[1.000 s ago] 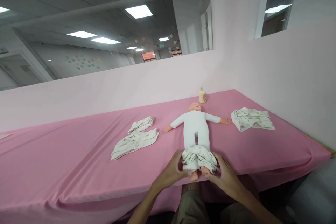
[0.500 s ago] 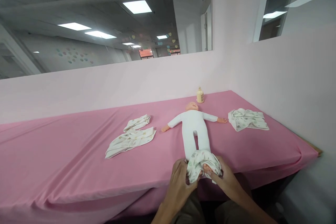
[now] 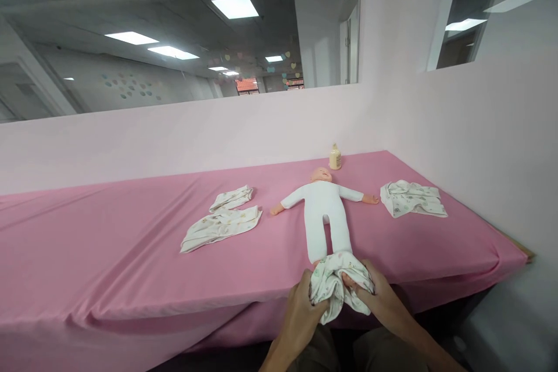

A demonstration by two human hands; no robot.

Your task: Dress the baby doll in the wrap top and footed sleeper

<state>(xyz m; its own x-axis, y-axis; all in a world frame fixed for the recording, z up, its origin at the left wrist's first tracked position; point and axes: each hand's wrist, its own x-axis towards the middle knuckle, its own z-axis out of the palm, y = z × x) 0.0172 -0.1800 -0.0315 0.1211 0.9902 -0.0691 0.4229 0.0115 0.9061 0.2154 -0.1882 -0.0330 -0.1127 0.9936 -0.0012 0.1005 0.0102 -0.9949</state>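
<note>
On the pink-covered table (image 3: 131,256), a doll (image 3: 325,209) lies face up mid-frame. At lower centre, the left hand (image 3: 300,309) and right hand (image 3: 380,296) both grip a bunched printed garment (image 3: 335,280) at its feet. Shifting it likely calls for an even, two-sided pull.

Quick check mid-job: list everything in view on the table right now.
Doll: one, white suit, face up mid-table.
Bottle: one, cream, beyond the doll's head.
Bunched garment: one, white printed, at the doll's feet.
Loose garments: two, white printed, left of the doll.
Folded garment: one, white printed, right of the doll.
Table cover: one, pink, over the whole table.
Left hand: grips the bunched garment.
Right hand: grips the bunched garment.
</note>
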